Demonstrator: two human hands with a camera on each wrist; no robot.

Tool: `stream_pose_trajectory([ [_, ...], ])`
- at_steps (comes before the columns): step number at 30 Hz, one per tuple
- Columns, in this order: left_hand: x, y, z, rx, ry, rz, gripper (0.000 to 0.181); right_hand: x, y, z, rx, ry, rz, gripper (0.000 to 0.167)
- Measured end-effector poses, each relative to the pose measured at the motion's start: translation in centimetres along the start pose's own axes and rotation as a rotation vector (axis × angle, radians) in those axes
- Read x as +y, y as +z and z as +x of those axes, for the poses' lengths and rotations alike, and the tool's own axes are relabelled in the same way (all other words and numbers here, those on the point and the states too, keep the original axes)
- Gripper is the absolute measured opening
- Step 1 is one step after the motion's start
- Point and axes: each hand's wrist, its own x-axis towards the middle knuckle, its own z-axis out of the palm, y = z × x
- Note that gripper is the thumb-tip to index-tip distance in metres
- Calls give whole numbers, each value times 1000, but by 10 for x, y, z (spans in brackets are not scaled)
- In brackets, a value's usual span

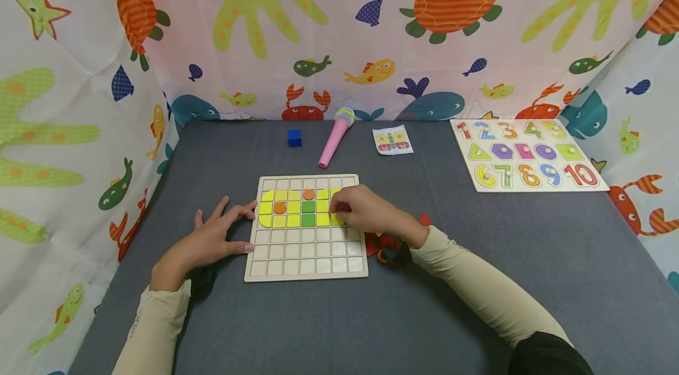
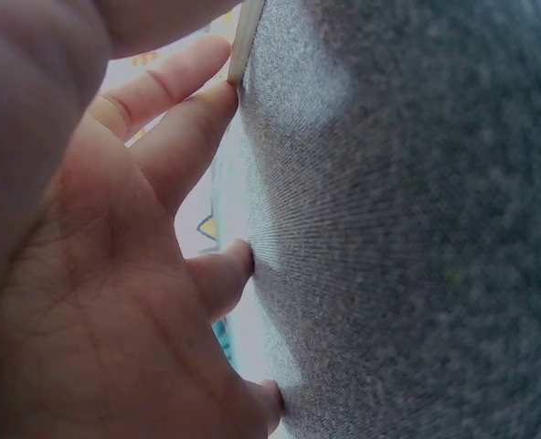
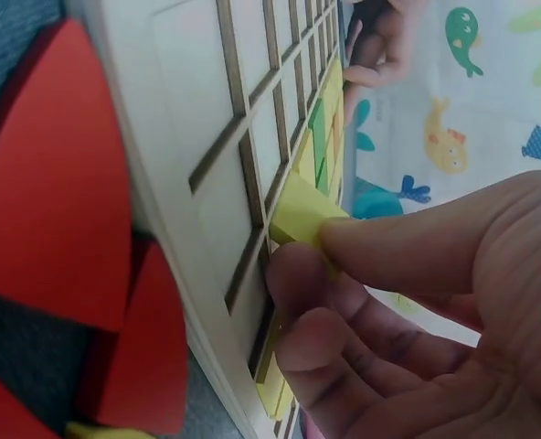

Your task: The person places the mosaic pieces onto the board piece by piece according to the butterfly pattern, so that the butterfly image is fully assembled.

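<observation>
A wooden grid board (image 1: 299,251) lies on the grey table, its upper rows partly filled with yellow tiles (image 1: 293,220), green tiles (image 1: 308,207) and round orange tiles (image 1: 280,208). My right hand (image 1: 371,210) is over the board's right side. In the right wrist view its thumb and index finger pinch a yellow tile (image 3: 298,212), tilted at a grid cell. My left hand (image 1: 209,240) has its fingers spread at the board's left edge; thumb and a fingertip touch that edge. In the left wrist view the other fingertips rest on the table cloth.
Red pieces (image 3: 56,183) lie beside the board's right edge, partly under my right forearm. Behind the board are a blue cube (image 1: 294,138), a pink toy microphone (image 1: 335,138) and a butterfly picture card (image 1: 392,140). A number-and-shape puzzle board (image 1: 522,157) lies at the back right.
</observation>
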Motion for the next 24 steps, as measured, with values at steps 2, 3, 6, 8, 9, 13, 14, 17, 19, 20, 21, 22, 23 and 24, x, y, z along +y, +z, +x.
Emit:
stream_pose_trajectory([
  [2, 0, 0, 0, 1, 2, 0, 58, 0, 2, 1, 9, -16, -32, 12],
  [3, 0, 0, 0, 1, 2, 0, 58, 0, 3, 1, 13, -21, -47, 12],
  [6, 0, 0, 0, 1, 0, 1, 58, -1, 6, 2, 28, -33, -95, 12],
  [8, 0, 0, 0, 0, -2, 3, 58, -1, 7, 2, 32, -42, -117, 11],
  [9, 0, 0, 0, 0, -2, 4, 58, -1, 8, 2, 33, -44, -126, 11],
  [13, 1, 0, 1, -1, 1, 9, 58, 1, 9, 1, 32, -50, -141, 9],
  [14, 1, 0, 1, -1, 2, 10, 58, 2, 8, 0, 34, -46, -136, 8],
  [17, 1, 0, 1, -4, 2, 10, 57, 6, 4, -6, 43, -25, -96, 10],
  [19, 1, 0, 2, -7, -1, 9, 57, 10, -1, -12, 53, -9, -67, 11],
  [20, 2, 0, 2, -8, -3, 7, 57, 12, -4, -16, 57, 0, -53, 11],
  [21, 2, 0, 1, -9, -4, 5, 57, 14, -7, -20, 60, 9, -44, 10],
  [22, 2, 0, 1, -9, -6, 5, 57, 16, -9, -24, 60, 19, -38, 9],
  [23, 2, 0, 1, -9, -7, 6, 57, 18, -12, -28, 60, 26, -35, 9],
  [24, 2, 0, 1, -9, -7, 6, 57, 20, -15, -32, 59, 32, -38, 10],
])
